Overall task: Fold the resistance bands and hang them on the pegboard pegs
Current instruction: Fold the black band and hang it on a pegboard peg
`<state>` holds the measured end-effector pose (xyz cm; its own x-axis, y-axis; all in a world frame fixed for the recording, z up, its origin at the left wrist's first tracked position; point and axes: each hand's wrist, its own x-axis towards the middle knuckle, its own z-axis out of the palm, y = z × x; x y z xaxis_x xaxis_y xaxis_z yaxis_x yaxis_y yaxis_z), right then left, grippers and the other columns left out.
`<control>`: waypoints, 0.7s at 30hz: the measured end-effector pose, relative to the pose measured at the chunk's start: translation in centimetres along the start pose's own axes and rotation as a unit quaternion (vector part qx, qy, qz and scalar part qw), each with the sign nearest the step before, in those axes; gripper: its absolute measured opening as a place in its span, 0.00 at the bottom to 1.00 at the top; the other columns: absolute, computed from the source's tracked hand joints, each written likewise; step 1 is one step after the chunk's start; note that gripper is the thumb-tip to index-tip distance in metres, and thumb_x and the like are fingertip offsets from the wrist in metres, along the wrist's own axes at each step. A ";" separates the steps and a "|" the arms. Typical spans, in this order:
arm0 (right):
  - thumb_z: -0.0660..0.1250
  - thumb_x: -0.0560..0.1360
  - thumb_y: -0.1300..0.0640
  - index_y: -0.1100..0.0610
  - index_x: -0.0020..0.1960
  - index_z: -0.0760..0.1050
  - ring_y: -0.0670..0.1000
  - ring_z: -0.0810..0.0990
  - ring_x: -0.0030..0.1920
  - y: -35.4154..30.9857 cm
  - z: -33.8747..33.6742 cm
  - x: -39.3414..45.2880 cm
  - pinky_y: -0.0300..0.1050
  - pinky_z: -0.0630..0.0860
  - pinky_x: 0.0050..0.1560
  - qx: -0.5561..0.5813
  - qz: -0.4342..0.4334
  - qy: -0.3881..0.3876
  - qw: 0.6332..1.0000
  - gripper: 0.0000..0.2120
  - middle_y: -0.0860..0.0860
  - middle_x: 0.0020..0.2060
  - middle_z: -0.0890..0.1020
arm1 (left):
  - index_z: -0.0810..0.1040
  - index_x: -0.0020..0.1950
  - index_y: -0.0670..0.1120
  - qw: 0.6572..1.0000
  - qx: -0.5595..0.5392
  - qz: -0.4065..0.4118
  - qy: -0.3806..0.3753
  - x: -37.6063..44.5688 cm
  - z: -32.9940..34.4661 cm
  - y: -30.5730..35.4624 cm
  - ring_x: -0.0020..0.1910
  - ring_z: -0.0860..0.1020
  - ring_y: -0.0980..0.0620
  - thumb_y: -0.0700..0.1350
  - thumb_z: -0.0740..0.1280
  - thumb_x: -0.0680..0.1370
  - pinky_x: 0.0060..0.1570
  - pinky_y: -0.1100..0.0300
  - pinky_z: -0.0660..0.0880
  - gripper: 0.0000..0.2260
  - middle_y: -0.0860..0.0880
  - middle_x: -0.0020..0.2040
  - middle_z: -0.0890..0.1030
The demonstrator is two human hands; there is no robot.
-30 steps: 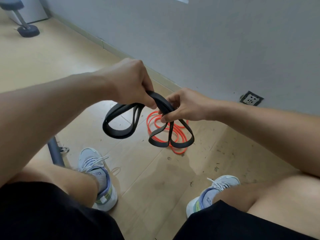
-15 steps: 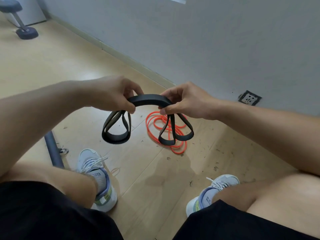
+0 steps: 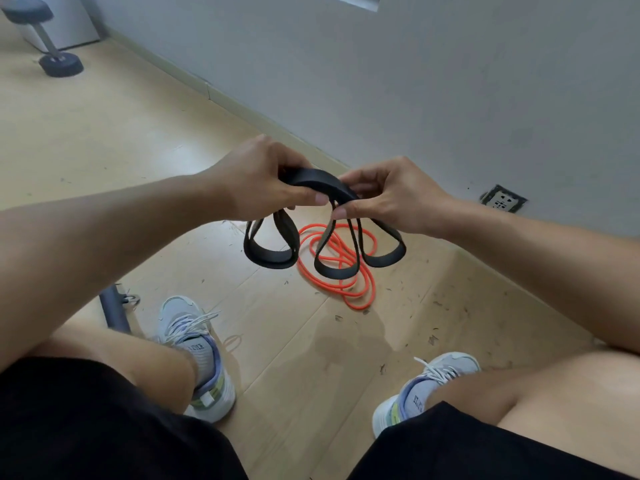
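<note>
Both hands pinch the wide flat black rubber resistance band [image 3: 320,183] at its arched top, left hand [image 3: 263,181] and right hand [image 3: 388,195] side by side; loops dangle straight down below; thin orange tube band [image 3: 346,271] lies on the floor beyond; no pegboard visible tbh

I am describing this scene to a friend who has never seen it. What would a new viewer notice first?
First, the black resistance band at the centre, gripped by the left hand and the right hand, with its loops hanging below them. Next, the orange band lying coiled on the wooden floor just behind it, near the grey wall. A dumbbell lies in the far left corner.
</note>
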<state>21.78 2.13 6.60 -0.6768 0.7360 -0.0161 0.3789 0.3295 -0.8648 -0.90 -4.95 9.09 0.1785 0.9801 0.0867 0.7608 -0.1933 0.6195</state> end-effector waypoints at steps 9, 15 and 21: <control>0.80 0.71 0.57 0.48 0.57 0.84 0.41 0.87 0.46 -0.1 -0.6 0.1 0.30 0.77 0.49 -0.036 -0.002 0.016 0.999 0.16 0.39 0.45 0.88 | 0.85 0.41 0.55 1.000 -0.006 -0.014 0.007 0.0 -0.5 -0.2 0.25 0.72 0.59 0.53 0.76 0.74 0.26 0.71 0.65 0.05 0.54 0.27 0.80; 0.79 0.71 0.57 0.50 0.56 0.84 0.40 0.87 0.45 -0.4 -1.0 0.4 0.28 0.77 0.46 -0.065 0.012 -0.017 0.998 0.15 0.38 0.43 0.88 | 0.84 0.40 0.60 1.000 -0.009 -0.018 -0.008 -0.1 -0.9 0.0 0.26 0.76 0.62 0.51 0.77 0.73 0.27 0.74 0.66 0.05 0.55 0.29 0.82; 0.80 0.70 0.57 0.50 0.55 0.84 0.45 0.88 0.47 -0.2 -1.3 0.6 0.33 0.80 0.51 -0.064 0.019 -0.017 0.998 0.14 0.42 0.46 0.89 | 0.88 0.44 0.51 0.999 -0.021 -0.029 -0.015 -0.3 -1.1 0.0 0.27 0.76 0.63 0.49 0.78 0.73 0.28 0.74 0.67 0.03 0.51 0.33 0.85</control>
<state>22.09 3.27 7.41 -0.6806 0.7296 -0.0672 0.4809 0.3757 -0.7922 -1.69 -5.22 9.90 0.1532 0.9878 0.0269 0.7431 -0.1331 0.6558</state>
